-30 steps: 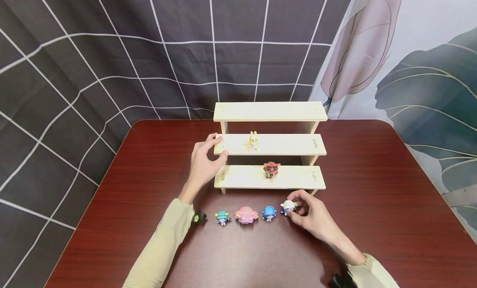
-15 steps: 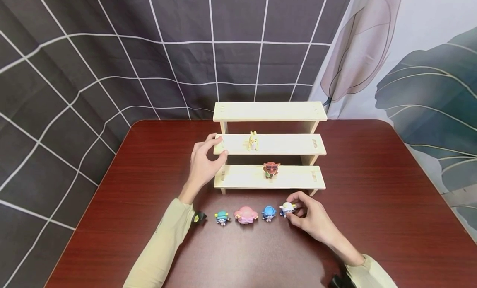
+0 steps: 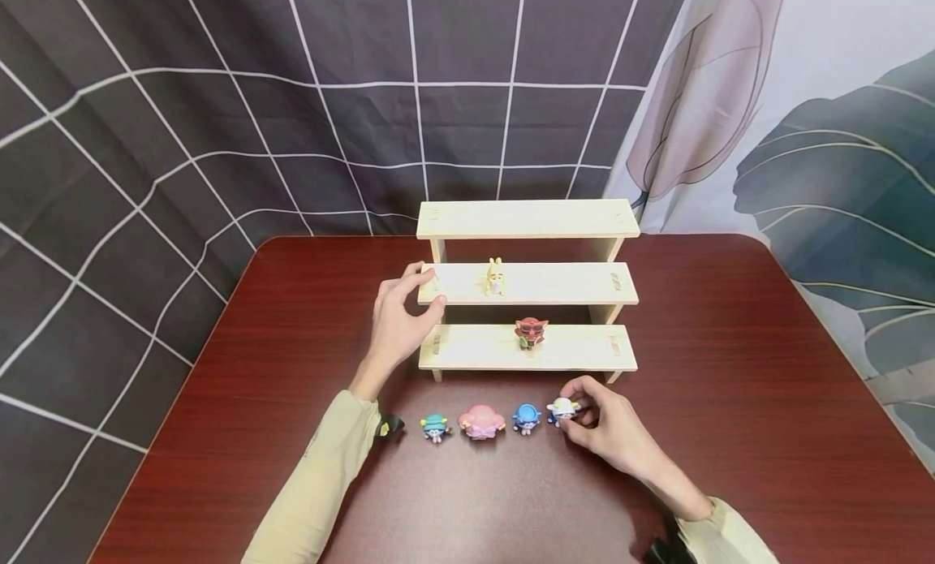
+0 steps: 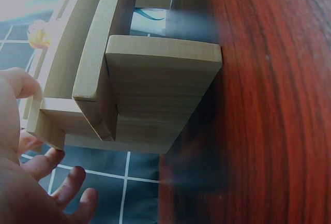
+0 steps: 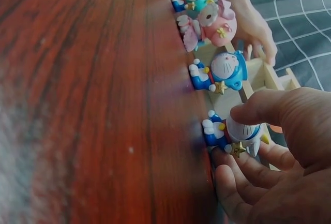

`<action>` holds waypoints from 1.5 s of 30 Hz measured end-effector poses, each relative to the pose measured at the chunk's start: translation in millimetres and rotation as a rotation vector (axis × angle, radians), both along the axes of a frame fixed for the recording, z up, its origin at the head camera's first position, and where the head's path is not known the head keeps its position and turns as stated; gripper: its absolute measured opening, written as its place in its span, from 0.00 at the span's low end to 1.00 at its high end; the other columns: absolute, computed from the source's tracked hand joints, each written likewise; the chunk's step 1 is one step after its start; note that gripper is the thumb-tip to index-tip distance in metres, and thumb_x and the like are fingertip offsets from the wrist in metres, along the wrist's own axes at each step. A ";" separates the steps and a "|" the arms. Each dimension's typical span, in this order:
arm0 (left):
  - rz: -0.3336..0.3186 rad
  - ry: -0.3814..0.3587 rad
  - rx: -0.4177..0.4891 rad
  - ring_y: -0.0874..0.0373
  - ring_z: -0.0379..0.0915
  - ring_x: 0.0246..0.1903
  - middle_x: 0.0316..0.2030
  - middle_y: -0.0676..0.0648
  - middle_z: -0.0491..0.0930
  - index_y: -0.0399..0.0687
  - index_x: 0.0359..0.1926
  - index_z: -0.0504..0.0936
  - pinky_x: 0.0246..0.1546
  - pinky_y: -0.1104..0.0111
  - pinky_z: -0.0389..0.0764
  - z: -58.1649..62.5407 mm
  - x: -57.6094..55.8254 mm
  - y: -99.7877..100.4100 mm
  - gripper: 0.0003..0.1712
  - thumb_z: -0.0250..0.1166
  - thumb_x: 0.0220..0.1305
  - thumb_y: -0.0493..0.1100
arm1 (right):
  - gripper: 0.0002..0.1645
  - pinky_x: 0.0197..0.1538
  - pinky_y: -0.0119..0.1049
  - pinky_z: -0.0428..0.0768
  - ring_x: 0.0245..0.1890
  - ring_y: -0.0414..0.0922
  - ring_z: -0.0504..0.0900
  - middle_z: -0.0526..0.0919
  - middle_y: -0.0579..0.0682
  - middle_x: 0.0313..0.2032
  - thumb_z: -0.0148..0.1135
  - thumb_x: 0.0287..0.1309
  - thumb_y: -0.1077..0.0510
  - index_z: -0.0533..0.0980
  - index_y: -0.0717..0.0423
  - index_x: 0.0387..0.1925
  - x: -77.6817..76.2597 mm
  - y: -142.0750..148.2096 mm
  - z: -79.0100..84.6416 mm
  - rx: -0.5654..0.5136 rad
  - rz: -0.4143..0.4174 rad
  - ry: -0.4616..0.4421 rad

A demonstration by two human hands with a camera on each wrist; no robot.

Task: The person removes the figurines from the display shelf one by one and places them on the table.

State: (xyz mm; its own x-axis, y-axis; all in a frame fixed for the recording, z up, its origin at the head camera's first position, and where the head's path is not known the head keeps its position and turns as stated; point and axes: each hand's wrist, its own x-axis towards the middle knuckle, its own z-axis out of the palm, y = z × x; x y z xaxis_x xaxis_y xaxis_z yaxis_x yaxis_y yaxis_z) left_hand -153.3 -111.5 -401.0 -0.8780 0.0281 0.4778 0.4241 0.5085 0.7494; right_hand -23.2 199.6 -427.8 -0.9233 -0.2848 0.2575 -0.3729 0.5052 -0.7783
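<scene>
My right hand (image 3: 613, 426) pinches a small blue-and-white cat figurine (image 5: 240, 131) with a white hat, thumb on its face and fingers behind it. The figurine stands upright on the table at the right end of a row. Beside it is a blue-hatted figurine (image 3: 527, 419), then a pink one (image 3: 482, 422) and a teal-hatted one (image 3: 435, 427). My left hand (image 3: 400, 320) grips the left end of the middle board of a three-step wooden display shelf (image 3: 570, 283), thumb at the front edge. A yellow long-eared figurine (image 3: 495, 278) stands on that board.
A red-brown fox-like figurine with dark glasses (image 3: 531, 333) stands on the lowest board. The shelf rests on a dark red wooden table (image 3: 730, 345). Behind it hang a grey checked curtain (image 3: 365, 118) and a pale leaf-patterned one (image 3: 840, 158).
My right hand has shifted the white-hatted figurine slightly left and toward me, nearer the blue-hatted one. My left hand has stayed on the shelf end.
</scene>
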 end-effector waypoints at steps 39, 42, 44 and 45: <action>0.009 -0.003 -0.007 0.48 0.69 0.49 0.62 0.47 0.77 0.46 0.56 0.85 0.45 0.52 0.70 -0.7 -0.3 0.0 0.24 0.71 0.58 0.45 | 0.21 0.35 0.35 0.80 0.34 0.41 0.83 0.82 0.44 0.36 0.77 0.45 0.66 0.77 0.58 0.41 0.1 6.1 4.3 -0.001 -0.058 -0.057; 0.009 0.001 -0.007 0.48 0.69 0.49 0.62 0.46 0.77 0.46 0.56 0.85 0.45 0.52 0.70 -0.7 -0.7 0.1 0.24 0.71 0.58 0.45 | 0.20 0.36 0.36 0.80 0.35 0.42 0.84 0.82 0.44 0.36 0.77 0.46 0.65 0.78 0.58 0.41 0.6 7.5 7.5 -0.013 -0.079 -0.054; 0.009 0.001 -0.008 0.48 0.69 0.49 0.62 0.47 0.77 0.47 0.56 0.85 0.44 0.52 0.70 -0.6 -0.9 0.1 0.24 0.71 0.57 0.45 | 0.18 0.37 0.36 0.81 0.35 0.41 0.83 0.83 0.45 0.35 0.77 0.48 0.64 0.78 0.58 0.40 1.1 8.4 11.3 -0.025 -0.096 -0.051; 0.009 0.001 -0.008 0.48 0.69 0.49 0.62 0.47 0.77 0.47 0.56 0.85 0.44 0.52 0.70 -0.8 -1.0 0.1 0.24 0.71 0.57 0.45 | 0.17 0.37 0.36 0.81 0.34 0.41 0.83 0.83 0.45 0.35 0.76 0.49 0.65 0.78 0.57 0.40 1.0 9.1 13.5 -0.029 -0.104 -0.052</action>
